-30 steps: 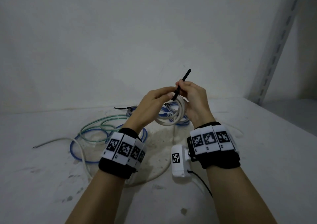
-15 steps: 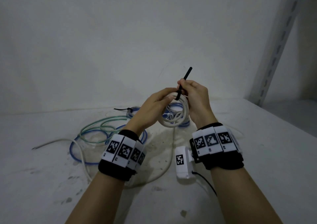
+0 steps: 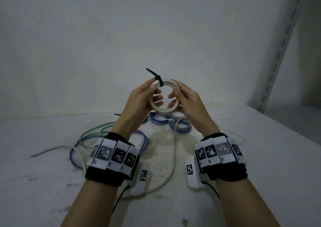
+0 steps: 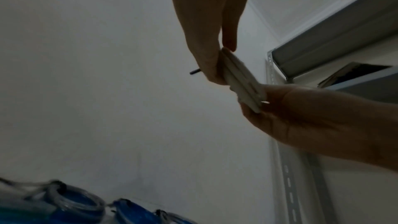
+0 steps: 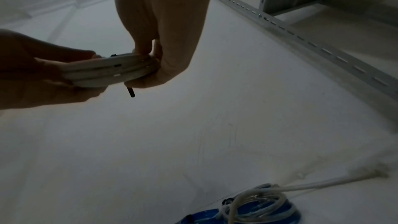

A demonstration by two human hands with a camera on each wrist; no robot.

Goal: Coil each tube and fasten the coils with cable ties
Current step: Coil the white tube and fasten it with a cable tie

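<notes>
Both hands hold a small white tube coil (image 3: pixel 164 111) upright above the table, its ring facing me. A black cable tie (image 3: pixel 159 80) wraps the coil at its upper left, with the tail pointing up and left. My left hand (image 3: pixel 155 92) grips the coil's left side, thumb beside the tie. My right hand (image 3: pixel 175 97) grips the right side, fingers curled through the ring. The left wrist view shows the coil (image 4: pixel 243 81) edge-on between both hands, with the tie tail (image 4: pixel 194 72) sticking out. Seen from the right wrist, the coil (image 5: pixel 112 71) also lies edge-on.
Tied blue and clear coils (image 3: pixel 161 119) lie on the white table (image 3: pixel 251 157) behind the hands. Loose green tube (image 3: pixel 93 131), blue tube (image 3: pixel 73 157) and a white tube (image 3: pixel 174 148) spread over the left and middle. A slotted shelf upright (image 3: pixel 281 44) stands at right.
The right hand let go of the tie tail and moved to the coil's right side. The coil rose and turned to face me, and the tie tail now points up-left.
</notes>
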